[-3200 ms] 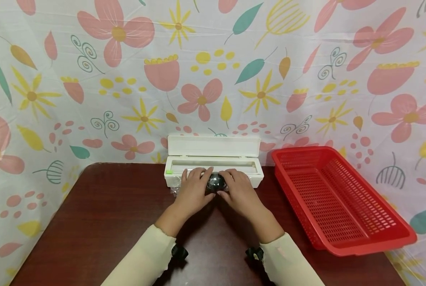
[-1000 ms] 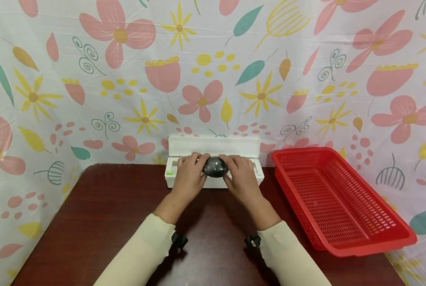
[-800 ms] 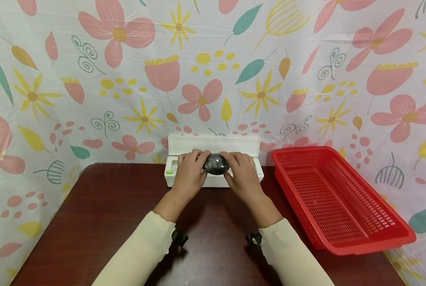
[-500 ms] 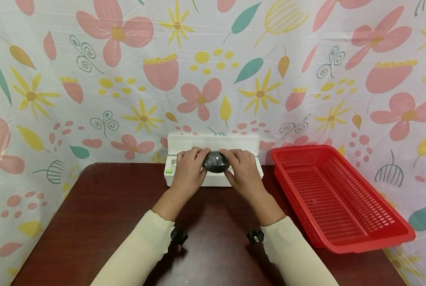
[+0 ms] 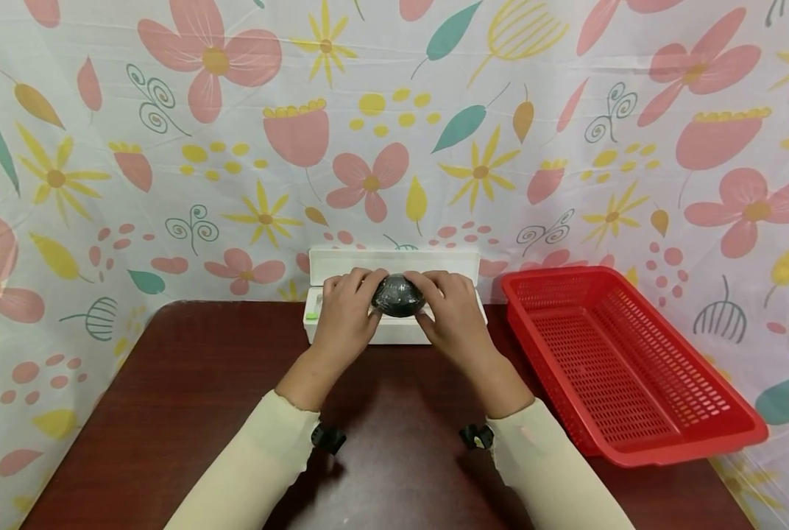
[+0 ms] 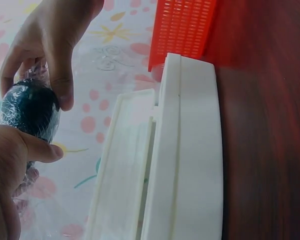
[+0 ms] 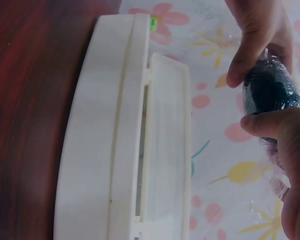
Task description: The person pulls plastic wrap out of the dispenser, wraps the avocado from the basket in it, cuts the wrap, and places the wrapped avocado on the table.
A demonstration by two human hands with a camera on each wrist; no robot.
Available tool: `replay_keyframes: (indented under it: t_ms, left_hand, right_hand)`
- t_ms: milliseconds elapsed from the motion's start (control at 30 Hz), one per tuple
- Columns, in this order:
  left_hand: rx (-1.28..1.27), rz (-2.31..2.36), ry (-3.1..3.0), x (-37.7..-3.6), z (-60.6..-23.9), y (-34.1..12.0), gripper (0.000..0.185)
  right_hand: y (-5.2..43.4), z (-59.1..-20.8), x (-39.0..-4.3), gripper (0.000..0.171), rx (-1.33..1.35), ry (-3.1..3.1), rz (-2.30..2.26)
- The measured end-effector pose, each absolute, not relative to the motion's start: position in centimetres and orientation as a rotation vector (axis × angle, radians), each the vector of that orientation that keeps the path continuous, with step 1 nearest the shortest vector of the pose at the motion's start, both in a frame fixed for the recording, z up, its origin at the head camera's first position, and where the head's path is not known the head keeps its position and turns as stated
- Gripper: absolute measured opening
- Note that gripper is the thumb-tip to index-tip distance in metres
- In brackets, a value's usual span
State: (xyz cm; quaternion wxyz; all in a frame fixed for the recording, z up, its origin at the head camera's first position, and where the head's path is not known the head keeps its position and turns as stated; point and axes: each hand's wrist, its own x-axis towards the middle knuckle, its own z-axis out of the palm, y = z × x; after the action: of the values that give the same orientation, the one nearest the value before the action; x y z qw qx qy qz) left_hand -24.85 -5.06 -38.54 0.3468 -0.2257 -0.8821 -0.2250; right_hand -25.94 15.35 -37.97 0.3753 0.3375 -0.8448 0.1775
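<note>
Above the desk [image 5: 189,412], the wrapped dark ball [image 5: 398,297] is held between left hand [image 5: 344,315] and right hand [image 5: 457,316], equally near, by curled fingers [image 6: 40,148]; its long axis is laid crosswise.

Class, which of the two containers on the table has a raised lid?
The white box in the middle: its lid stands raised along the back. The red basket to its right has no lid.
</note>
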Motion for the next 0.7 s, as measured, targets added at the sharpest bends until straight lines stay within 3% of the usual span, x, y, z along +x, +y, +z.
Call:
replay_keyframes:
  t_ms: [700]
  left_hand:
    - [-0.644,-0.57,-2.305,-23.1,-37.6,-5.5,0.056]
  right_hand:
    - [15.4,-36.8,-24.0,0.067,0.887,-2.182,0.424]
